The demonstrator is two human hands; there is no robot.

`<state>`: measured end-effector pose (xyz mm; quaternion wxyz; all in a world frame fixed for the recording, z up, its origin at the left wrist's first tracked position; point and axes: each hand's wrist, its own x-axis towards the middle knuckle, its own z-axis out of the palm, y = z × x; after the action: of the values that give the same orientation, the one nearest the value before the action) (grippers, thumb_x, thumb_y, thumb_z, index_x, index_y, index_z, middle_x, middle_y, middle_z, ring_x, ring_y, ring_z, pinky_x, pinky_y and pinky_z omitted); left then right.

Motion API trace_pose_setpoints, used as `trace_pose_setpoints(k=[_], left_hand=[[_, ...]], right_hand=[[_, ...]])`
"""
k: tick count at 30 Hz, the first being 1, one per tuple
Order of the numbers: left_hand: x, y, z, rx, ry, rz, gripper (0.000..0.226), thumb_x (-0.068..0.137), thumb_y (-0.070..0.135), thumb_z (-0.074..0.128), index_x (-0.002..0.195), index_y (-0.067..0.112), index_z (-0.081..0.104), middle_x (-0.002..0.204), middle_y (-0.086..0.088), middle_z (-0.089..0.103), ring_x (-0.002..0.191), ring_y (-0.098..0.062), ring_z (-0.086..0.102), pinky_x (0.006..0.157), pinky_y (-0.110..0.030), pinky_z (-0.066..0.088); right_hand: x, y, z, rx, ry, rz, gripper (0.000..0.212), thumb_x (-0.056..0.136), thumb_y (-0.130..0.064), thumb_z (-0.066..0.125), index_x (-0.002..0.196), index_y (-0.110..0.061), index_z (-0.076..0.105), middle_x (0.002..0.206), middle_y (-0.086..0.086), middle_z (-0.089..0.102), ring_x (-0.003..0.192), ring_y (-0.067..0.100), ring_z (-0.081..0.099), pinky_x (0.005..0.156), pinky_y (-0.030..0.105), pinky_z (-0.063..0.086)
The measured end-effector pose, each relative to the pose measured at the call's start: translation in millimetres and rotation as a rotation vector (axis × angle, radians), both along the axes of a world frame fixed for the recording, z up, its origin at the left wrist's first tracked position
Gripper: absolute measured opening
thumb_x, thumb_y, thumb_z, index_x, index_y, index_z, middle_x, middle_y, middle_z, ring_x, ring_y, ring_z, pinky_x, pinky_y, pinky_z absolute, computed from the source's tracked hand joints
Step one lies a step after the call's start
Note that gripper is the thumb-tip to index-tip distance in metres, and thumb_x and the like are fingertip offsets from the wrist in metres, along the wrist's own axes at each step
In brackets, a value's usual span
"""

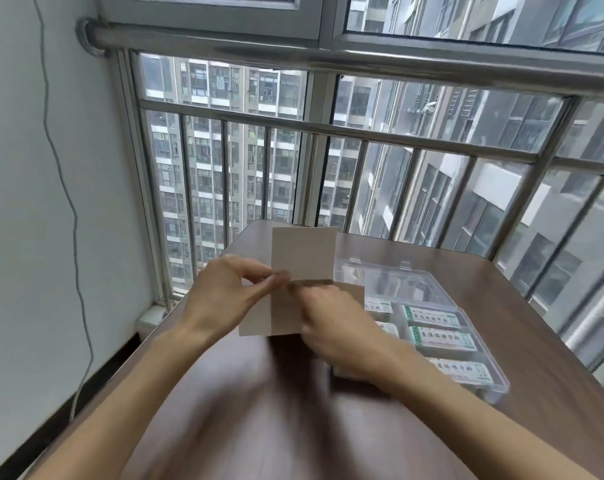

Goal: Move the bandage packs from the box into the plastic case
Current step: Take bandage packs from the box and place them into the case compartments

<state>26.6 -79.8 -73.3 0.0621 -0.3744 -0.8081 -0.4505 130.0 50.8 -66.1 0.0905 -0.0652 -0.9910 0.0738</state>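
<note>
A plain brown cardboard box (302, 254) is held above the table, its lid flap standing upright. My left hand (221, 299) pinches the box's left side near the flap fold. My right hand (338, 323) grips the box's front from the right and hides its opening. To the right lies the clear plastic case (494, 382), lid open, with several white-and-green bandage packs (439, 337) laid in its compartments. I cannot see inside the box.
The dark wooden table (501, 282) stands against a metal window railing (363, 133) at the back. A white wall with a hanging cable (68, 202) is on the left. The table's left edge runs close by my left forearm.
</note>
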Motion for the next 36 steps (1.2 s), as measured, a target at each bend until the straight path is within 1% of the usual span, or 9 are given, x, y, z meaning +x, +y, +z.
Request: trace_pose_setpoints(k=[5,8,14,17,22,24,30,33,36], left_hand=[[-7,-5,6,-0.026,-0.024,-0.070,0.026,0.081,0.047,0.065,0.073,0.026,0.077,0.071,0.009,0.071,0.074,-0.010,0.065,0.078,-0.037,0.050],[-12,-7,10,-0.040,-0.027,-0.061,0.022,0.082,0.046,0.066,0.077,0.029,0.079,0.075,0.012,0.073,0.079,-0.002,0.066,0.084,-0.032,0.050],[-11,-7,10,-0.085,-0.002,-0.039,0.025,0.076,0.056,0.062,0.078,0.036,0.078,0.084,0.017,0.073,0.088,-0.001,0.065,0.093,-0.030,0.044],[-12,-9,10,-0.100,-0.006,-0.031,0.022,0.077,0.057,0.063,0.076,0.039,0.076,0.082,0.020,0.072,0.089,-0.001,0.065,0.091,-0.037,0.048],[-12,-6,13,-0.129,0.023,-0.001,0.026,0.078,0.057,0.061,0.079,0.037,0.077,0.089,0.019,0.073,0.092,-0.001,0.062,0.087,-0.028,0.043],[-14,-5,14,-0.130,0.026,0.006,0.025,0.078,0.057,0.061,0.080,0.038,0.077,0.090,0.019,0.073,0.093,-0.001,0.062,0.089,-0.031,0.045],[-15,-4,15,-0.129,0.032,0.014,0.024,0.078,0.058,0.061,0.077,0.039,0.076,0.089,0.020,0.072,0.094,-0.004,0.063,0.092,-0.037,0.047],[-14,-5,14,-0.128,0.037,0.030,0.021,0.079,0.055,0.063,0.076,0.039,0.076,0.088,0.018,0.072,0.094,-0.006,0.062,0.089,-0.038,0.047],[-13,-6,13,-0.137,0.060,0.053,0.023,0.079,0.058,0.061,0.076,0.040,0.075,0.091,0.014,0.072,0.096,-0.010,0.061,0.088,-0.039,0.048]], right_hand=[[-42,-5,-13,-0.166,-0.181,0.086,0.060,0.089,-0.006,0.045,0.145,-0.007,0.024,0.141,0.020,0.039,0.126,0.039,0.040,0.100,0.041,0.040],[-50,-6,-21,-0.145,-0.218,0.070,0.067,0.094,-0.012,0.043,0.150,-0.010,0.006,0.152,0.018,0.016,0.137,0.038,0.019,0.110,0.041,0.026],[-57,-2,-32,-0.041,-0.272,0.000,0.060,0.095,-0.018,0.041,0.147,-0.007,0.015,0.151,0.022,0.015,0.139,0.038,0.008,0.115,0.042,0.013],[-58,-3,-35,-0.049,-0.218,0.020,0.069,0.094,-0.018,0.043,0.149,-0.010,0.003,0.152,0.019,0.011,0.138,0.040,0.011,0.114,0.044,0.017],[-62,-1,-29,-0.041,-0.214,0.035,0.076,0.092,-0.014,0.047,0.149,-0.014,-0.003,0.153,0.018,0.008,0.138,0.039,0.012,0.113,0.044,0.022],[-65,-1,-28,-0.052,-0.230,-0.002,0.079,0.091,-0.016,0.049,0.149,-0.012,-0.004,0.154,0.018,0.007,0.139,0.040,0.011,0.114,0.044,0.021],[-57,-5,-16,-0.073,-0.239,0.001,0.064,0.095,-0.012,0.043,0.148,-0.004,0.008,0.148,0.024,0.019,0.134,0.039,0.025,0.106,0.041,0.030],[-60,-6,-19,-0.119,-0.274,-0.028,0.051,0.094,-0.014,0.043,0.142,-0.004,0.030,0.142,0.022,0.035,0.130,0.037,0.033,0.104,0.038,0.033],[-50,-8,-12,-0.212,-0.276,-0.043,0.036,0.095,-0.015,0.045,0.127,-0.002,0.048,0.128,0.022,0.051,0.118,0.036,0.048,0.089,0.035,0.041]])
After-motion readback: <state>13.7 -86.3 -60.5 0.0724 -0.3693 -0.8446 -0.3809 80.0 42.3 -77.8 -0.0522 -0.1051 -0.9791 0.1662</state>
